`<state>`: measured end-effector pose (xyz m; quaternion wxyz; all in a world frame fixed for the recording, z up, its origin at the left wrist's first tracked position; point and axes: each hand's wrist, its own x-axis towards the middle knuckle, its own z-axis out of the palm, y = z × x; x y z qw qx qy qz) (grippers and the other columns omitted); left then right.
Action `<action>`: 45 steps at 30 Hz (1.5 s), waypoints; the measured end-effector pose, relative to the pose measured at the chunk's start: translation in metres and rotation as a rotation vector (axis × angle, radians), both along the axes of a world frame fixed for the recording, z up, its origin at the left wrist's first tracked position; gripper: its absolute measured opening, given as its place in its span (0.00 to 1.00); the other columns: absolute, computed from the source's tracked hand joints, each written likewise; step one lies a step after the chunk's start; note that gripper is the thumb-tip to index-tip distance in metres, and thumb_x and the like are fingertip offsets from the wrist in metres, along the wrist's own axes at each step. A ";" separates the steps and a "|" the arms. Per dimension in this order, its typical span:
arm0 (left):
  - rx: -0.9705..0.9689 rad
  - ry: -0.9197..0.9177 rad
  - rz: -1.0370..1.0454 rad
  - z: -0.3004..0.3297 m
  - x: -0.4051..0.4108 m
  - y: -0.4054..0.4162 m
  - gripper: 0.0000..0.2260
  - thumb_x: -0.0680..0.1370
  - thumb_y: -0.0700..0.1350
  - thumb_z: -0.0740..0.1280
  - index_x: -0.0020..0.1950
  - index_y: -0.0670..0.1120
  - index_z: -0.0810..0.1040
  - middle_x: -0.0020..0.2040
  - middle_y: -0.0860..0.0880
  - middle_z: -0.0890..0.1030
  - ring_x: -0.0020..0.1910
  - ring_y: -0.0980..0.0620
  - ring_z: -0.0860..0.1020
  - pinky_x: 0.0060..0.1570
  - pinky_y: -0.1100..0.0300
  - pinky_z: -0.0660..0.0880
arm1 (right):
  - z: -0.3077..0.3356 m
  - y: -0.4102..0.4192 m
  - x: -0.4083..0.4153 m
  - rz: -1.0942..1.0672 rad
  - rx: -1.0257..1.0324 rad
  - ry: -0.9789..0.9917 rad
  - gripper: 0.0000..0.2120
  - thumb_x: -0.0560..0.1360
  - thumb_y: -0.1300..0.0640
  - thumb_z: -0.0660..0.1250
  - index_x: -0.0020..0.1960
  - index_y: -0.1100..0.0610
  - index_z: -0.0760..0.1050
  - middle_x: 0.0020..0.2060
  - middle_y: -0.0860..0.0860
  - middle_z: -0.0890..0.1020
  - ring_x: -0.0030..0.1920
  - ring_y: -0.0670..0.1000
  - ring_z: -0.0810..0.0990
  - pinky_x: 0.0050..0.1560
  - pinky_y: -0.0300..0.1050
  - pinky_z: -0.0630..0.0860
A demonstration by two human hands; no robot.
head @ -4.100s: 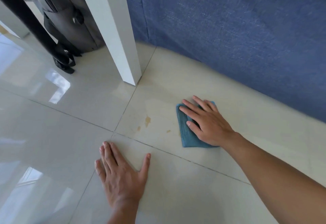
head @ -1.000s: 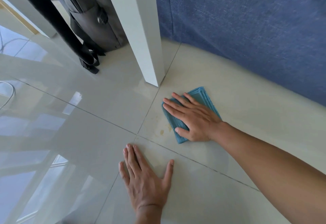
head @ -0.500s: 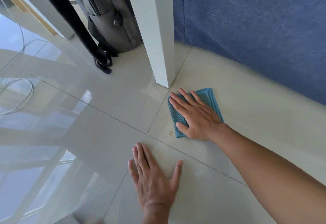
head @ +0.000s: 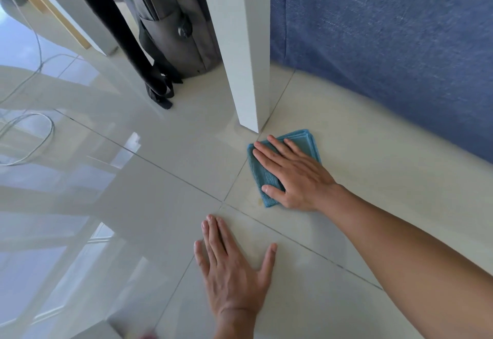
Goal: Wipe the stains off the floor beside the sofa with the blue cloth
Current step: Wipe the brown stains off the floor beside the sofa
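Note:
A folded blue cloth (head: 306,139) lies flat on the glossy cream floor tile (head: 373,178), just in front of a white furniture leg. My right hand (head: 296,175) presses down on the cloth with fingers spread, covering most of it. A small yellowish stain (head: 258,201) shows on the tile at the cloth's near left corner. My left hand (head: 232,266) rests flat on the floor nearer to me, fingers apart, holding nothing. The blue sofa (head: 386,37) rises behind the cloth on the right.
The white furniture leg (head: 245,53) stands on the floor right behind the cloth. A grey bag (head: 173,26) with black straps sits further back on the left. White cables (head: 32,135) loop across the floor at the far left.
My right hand has slid the cloth leftward over the stains, toward the white leg; most marks are now under the cloth. My left hand stays planted. The camera has moved closer.

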<state>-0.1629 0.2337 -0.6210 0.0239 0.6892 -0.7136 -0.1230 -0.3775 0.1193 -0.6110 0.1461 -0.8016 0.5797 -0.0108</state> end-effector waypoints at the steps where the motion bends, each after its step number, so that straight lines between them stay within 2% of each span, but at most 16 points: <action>1: 0.001 -0.005 0.002 0.000 0.000 0.000 0.51 0.71 0.76 0.53 0.80 0.38 0.52 0.81 0.42 0.55 0.81 0.46 0.51 0.77 0.44 0.50 | 0.000 -0.001 0.003 0.020 0.002 -0.003 0.39 0.80 0.37 0.52 0.83 0.54 0.46 0.83 0.46 0.47 0.82 0.50 0.40 0.81 0.54 0.45; 7: -0.010 0.005 -0.003 0.000 -0.001 -0.001 0.51 0.71 0.76 0.53 0.80 0.38 0.53 0.81 0.41 0.55 0.81 0.46 0.52 0.77 0.44 0.50 | 0.000 0.020 -0.016 0.184 0.038 -0.011 0.39 0.80 0.37 0.55 0.83 0.51 0.44 0.83 0.43 0.43 0.81 0.47 0.36 0.81 0.53 0.41; 12: -0.012 0.012 -0.003 -0.001 0.001 -0.002 0.51 0.71 0.76 0.53 0.80 0.38 0.53 0.81 0.42 0.55 0.81 0.47 0.51 0.78 0.44 0.49 | 0.001 0.012 -0.020 0.109 0.053 -0.010 0.39 0.79 0.35 0.53 0.83 0.49 0.42 0.82 0.42 0.42 0.81 0.46 0.35 0.81 0.53 0.42; 18: 0.002 -0.005 0.007 0.001 -0.001 -0.003 0.52 0.71 0.76 0.53 0.79 0.37 0.54 0.81 0.42 0.55 0.81 0.47 0.51 0.77 0.44 0.50 | 0.002 -0.012 0.024 0.103 0.014 -0.044 0.39 0.78 0.35 0.54 0.83 0.49 0.47 0.82 0.42 0.48 0.82 0.50 0.40 0.81 0.54 0.42; 21: -0.002 -0.013 0.008 0.001 0.001 -0.002 0.52 0.71 0.76 0.54 0.79 0.37 0.54 0.81 0.41 0.56 0.81 0.47 0.52 0.77 0.44 0.51 | -0.001 -0.007 0.043 0.159 0.023 -0.060 0.39 0.78 0.35 0.55 0.83 0.50 0.48 0.83 0.43 0.48 0.82 0.51 0.40 0.81 0.55 0.42; 25: -0.019 0.000 0.009 0.001 -0.001 -0.003 0.52 0.70 0.76 0.55 0.80 0.38 0.52 0.81 0.41 0.55 0.81 0.47 0.51 0.77 0.45 0.50 | -0.001 -0.001 0.027 0.247 0.037 -0.069 0.39 0.79 0.36 0.56 0.83 0.50 0.46 0.83 0.43 0.47 0.82 0.48 0.39 0.81 0.54 0.43; 32: -0.037 0.027 0.113 0.003 0.000 -0.001 0.56 0.67 0.77 0.59 0.80 0.38 0.50 0.81 0.41 0.55 0.80 0.47 0.54 0.78 0.46 0.46 | -0.004 -0.007 0.041 0.129 0.012 -0.028 0.41 0.78 0.32 0.53 0.83 0.50 0.46 0.83 0.43 0.46 0.82 0.49 0.40 0.81 0.54 0.42; 39: -0.027 0.004 0.117 0.000 0.000 -0.001 0.55 0.69 0.77 0.55 0.80 0.38 0.48 0.81 0.41 0.53 0.81 0.48 0.52 0.77 0.44 0.48 | -0.007 -0.022 0.090 0.019 0.001 -0.064 0.42 0.77 0.32 0.53 0.83 0.52 0.49 0.83 0.45 0.50 0.82 0.53 0.42 0.81 0.57 0.44; 45: -0.012 0.009 0.108 0.000 -0.001 -0.002 0.55 0.68 0.78 0.54 0.80 0.36 0.50 0.81 0.41 0.56 0.81 0.47 0.51 0.77 0.43 0.48 | -0.007 -0.013 0.049 0.212 0.008 -0.065 0.42 0.78 0.31 0.55 0.83 0.50 0.47 0.83 0.44 0.47 0.82 0.50 0.40 0.81 0.53 0.40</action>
